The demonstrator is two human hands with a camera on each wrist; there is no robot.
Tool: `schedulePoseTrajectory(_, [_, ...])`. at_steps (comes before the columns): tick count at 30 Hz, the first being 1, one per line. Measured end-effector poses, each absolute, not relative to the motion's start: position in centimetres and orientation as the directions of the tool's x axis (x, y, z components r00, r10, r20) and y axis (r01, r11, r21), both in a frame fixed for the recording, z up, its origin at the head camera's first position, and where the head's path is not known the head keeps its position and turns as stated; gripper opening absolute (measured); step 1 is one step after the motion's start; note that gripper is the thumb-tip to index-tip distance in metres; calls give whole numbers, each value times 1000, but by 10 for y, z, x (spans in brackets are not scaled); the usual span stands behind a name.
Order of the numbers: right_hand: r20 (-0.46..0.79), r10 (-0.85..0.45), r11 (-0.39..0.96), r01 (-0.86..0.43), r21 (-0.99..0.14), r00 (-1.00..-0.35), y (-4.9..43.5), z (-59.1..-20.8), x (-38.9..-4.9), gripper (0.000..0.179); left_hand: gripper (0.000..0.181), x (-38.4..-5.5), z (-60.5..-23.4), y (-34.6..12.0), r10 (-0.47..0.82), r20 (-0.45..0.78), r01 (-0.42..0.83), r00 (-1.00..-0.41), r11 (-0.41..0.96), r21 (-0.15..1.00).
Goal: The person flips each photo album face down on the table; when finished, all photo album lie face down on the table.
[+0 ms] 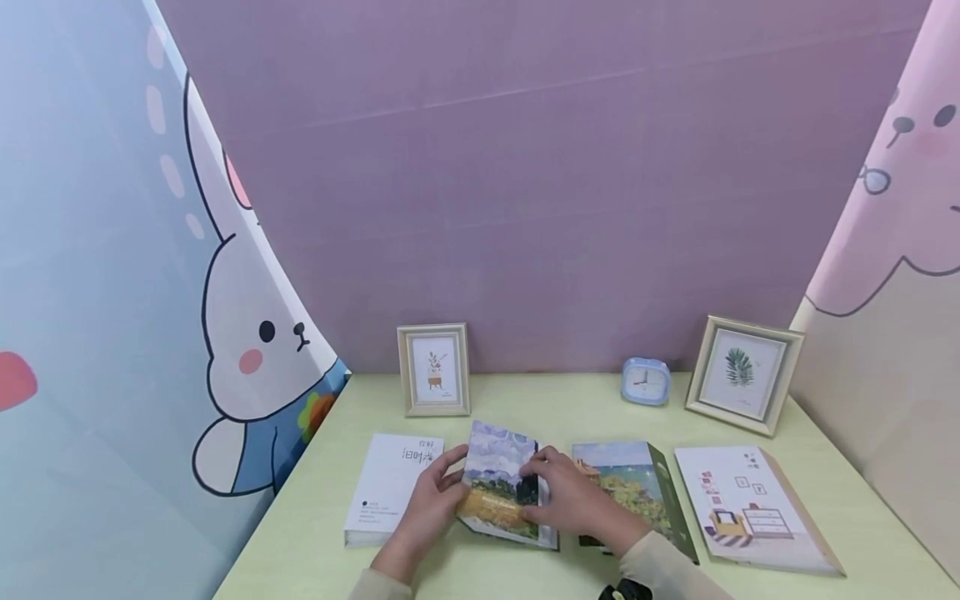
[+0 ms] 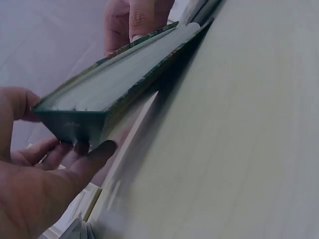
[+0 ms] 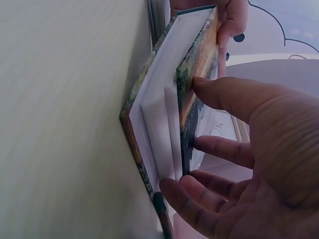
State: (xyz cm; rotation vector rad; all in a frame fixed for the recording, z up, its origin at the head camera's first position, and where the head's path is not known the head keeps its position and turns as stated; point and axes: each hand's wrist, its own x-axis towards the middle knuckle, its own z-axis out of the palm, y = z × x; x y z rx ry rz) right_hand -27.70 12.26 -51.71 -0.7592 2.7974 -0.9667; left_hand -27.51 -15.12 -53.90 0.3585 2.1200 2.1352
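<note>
Both hands hold a hardcover book [image 1: 491, 479] with a landscape painting on its front, tilted up over the table. My left hand [image 1: 431, 500] grips it along the dark green spine [image 2: 72, 124], fingers on either side of it. At the opposite long edge, my right hand [image 1: 573, 492] pinches the front cover and the page edges. In the right wrist view the white pages [image 3: 159, 119] show between slightly parted covers, with the right thumb on the front cover and a fingertip at the page corner.
A white book [image 1: 382, 492] lies left of the hands. To the right are another painted-cover book [image 1: 630, 475], partly behind the right forearm, and a white illustrated book [image 1: 750, 508]. Two picture frames [image 1: 401, 371] [image 1: 697, 375] and a blue clock [image 1: 645, 382] stand along the back.
</note>
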Motion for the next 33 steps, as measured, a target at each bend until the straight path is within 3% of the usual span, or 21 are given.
schedulePoseTrajectory(11, [97, -477, 655, -427, -623, -874, 121, -515, -279, 60, 69, -273, -534, -153, 287, 104, 80, -952, -97, 992])
schedulePoseTrajectory(22, [106, -477, 561, -395, -728, -872, 114, -513, -273, 65, 49, -268, -531, -152, 270, 159, 75, -950, -295, 953])
schedulePoseTrajectory(33, [157, -481, 431, -389, -814, -863, 109, -510, -268, 71, 53, -267, -527, -152, 326, 222, 118, -919, -310, 943])
